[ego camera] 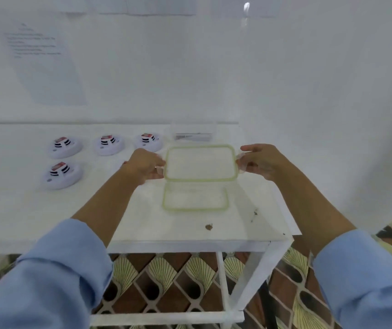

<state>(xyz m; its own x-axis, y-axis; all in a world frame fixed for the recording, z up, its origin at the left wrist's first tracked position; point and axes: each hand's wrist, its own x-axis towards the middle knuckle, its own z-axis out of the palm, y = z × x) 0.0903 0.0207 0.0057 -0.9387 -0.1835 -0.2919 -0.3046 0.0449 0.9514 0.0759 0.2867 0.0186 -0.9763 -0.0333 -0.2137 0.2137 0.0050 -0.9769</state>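
The left hand [142, 166] and right hand [261, 160] pinch opposite ends of a green-rimmed lid [199, 162]. A clear container [195, 200] sits beneath it.

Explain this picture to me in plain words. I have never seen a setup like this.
There is no machine here: a person in blue sleeves works with bare hands, and one camera worn on the head looks down at them. The left hand and right hand each pinch an end of a clear lid with a green rim, held above the white table. Under it lies a second clear, green-edged piece, box or lid I cannot tell. Four white round devices sit to the left.
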